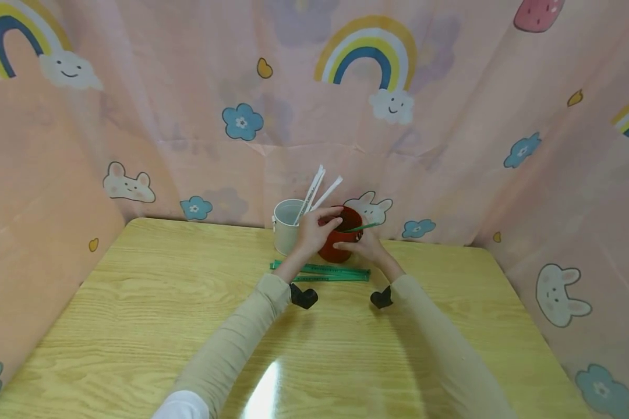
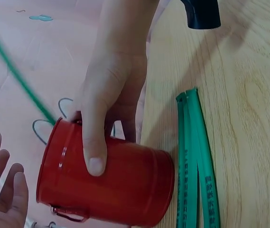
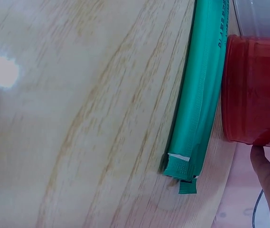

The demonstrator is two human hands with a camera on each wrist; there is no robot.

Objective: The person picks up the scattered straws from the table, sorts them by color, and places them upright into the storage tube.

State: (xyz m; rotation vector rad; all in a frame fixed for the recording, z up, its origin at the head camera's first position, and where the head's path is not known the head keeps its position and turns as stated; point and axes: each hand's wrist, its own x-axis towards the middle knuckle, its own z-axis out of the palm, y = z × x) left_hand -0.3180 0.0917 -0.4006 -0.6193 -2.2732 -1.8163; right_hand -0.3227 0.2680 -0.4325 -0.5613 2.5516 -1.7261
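A small red metal pail (image 1: pixel 336 251) stands at the back of the table, and my right hand (image 1: pixel 368 244) grips its right side. In the left wrist view that hand's thumb (image 2: pixel 96 142) lies along the red wall. One green straw (image 2: pixel 25 90) leans out of the pail's mouth. My left hand (image 1: pixel 314 230) is at the pail's rim; its fingers (image 2: pixel 2 180) are bent loosely, apart from the pail and holding nothing. In front of the pail lie several green paper-wrapped straws (image 1: pixel 340 272), side by side on the table.
A white pail (image 1: pixel 285 235) stands just left of the red one, with white wrapped straws (image 1: pixel 311 192) leaning out. Behind both hangs a pink patterned curtain (image 1: pixel 199 151). The wooden table (image 1: pixel 162 302) stretches toward me. Black wrist mounts (image 1: pixel 305 298) hang below my forearms.
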